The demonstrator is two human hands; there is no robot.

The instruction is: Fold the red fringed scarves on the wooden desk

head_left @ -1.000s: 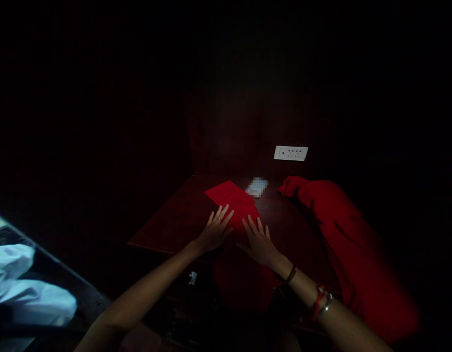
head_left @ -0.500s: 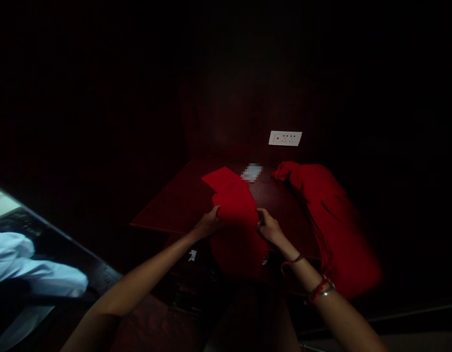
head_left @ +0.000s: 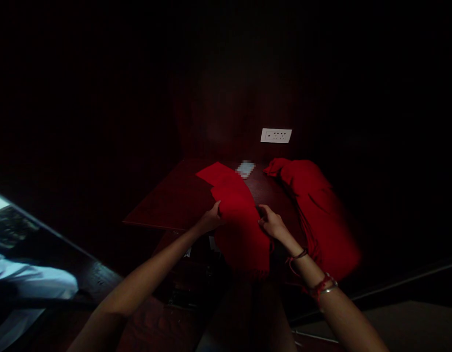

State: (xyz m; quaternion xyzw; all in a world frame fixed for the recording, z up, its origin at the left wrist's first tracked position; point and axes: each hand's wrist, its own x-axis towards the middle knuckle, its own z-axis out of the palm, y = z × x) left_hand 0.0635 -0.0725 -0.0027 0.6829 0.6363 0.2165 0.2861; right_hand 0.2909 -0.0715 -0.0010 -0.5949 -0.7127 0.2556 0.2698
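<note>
A long piece of red cloth (head_left: 235,205) lies over the dark wooden tabletop, and its lower end, with a fringe-like edge, hangs past the front edge toward my lap. My left hand (head_left: 212,217) grips its left edge, thumb on top and the other fingers tucked underneath. On the right edge of the same cloth is my right hand (head_left: 273,224), its fingers curled around the border. Bracelets circle the right wrist and forearm. A larger folded pile of red cloth (head_left: 317,210) rests on the table's right side.
Behind the cloth a pale, pixelated flat item (head_left: 245,169) lies on the tabletop (head_left: 163,200). A white socket plate (head_left: 276,135) is set in the dark wall. At the far left, a person's light-coloured clothing (head_left: 35,281) shows beyond a slanting edge.
The view has shifted slightly, so the table and socket sit farther left. The cloth's hanging end has swung a little to the right. Both hands stay at its edges.
</note>
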